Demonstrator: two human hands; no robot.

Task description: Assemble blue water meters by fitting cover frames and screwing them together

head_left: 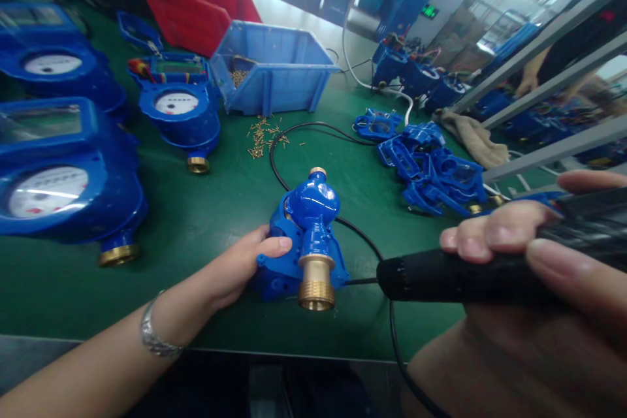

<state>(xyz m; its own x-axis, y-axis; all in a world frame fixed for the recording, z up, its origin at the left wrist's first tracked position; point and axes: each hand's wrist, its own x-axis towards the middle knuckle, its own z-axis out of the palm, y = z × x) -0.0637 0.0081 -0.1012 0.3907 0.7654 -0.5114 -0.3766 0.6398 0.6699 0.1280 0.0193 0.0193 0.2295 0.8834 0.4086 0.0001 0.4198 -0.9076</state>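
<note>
My left hand (249, 261) is closed on a blue water meter (316, 209), its thumb on the blue plastic housing. The meter lies on its side, with a brass threaded end (317, 284) facing me. In my right hand (509, 241) is a black electric screwdriver (435, 277), held level with my fingers wrapped around its body. The driver's thin bit points left and reaches the right edge of the meter's housing; whether it sits on a screw is hidden. A black cable (365, 235) passes behind the meter and under the driver.
Finished-looking blue meters (176, 104) stand at the left. A light-blue bin (279, 81) holds small brass screws, with loose screws (262, 137) before it. Behind is a red bin (186, 3). Blue plastic covers (435, 166) are piled at right, beside a metal rack (548, 150). Another person's hand (529, 81) shows beyond.
</note>
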